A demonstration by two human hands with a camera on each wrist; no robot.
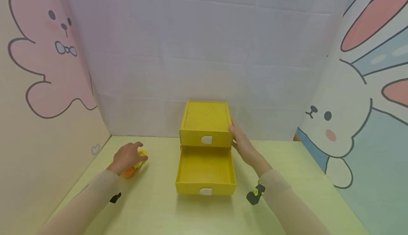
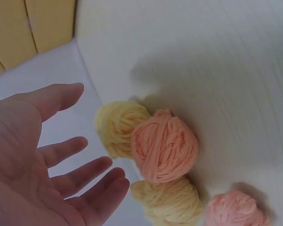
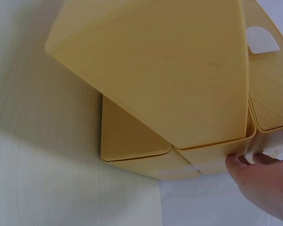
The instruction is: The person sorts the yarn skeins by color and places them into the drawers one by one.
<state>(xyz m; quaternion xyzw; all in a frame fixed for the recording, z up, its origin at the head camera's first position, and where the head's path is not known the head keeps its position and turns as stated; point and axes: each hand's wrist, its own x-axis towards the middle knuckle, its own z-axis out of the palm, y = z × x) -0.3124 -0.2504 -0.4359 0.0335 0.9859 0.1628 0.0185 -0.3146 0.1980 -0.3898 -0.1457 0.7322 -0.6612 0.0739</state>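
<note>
A yellow plastic drawer cabinet (image 1: 206, 115) stands on the table, its middle drawer (image 1: 205, 189) pulled out; the part of the inside that shows holds nothing. My right hand (image 1: 243, 144) rests against the cabinet's right side, and in the right wrist view the thumb (image 3: 235, 165) touches the side wall near the open drawer. Over a cluster of yarn balls at the left hovers my left hand (image 1: 127, 157), fingers spread. The left wrist view shows an orange yarn ball (image 2: 165, 146) between two yellow yarn balls (image 2: 120, 122), plus a pinkish yarn ball (image 2: 238, 209) apart. The left fingers hold nothing.
The drawers have white tabs (image 1: 206, 140). Below the pulled-out drawer, a lower closed drawer (image 3: 132, 134) shows in the right wrist view. A pale table (image 1: 153, 206) meets a white back wall (image 1: 204, 51) and side panels with a cartoon bear and a rabbit (image 1: 338, 104).
</note>
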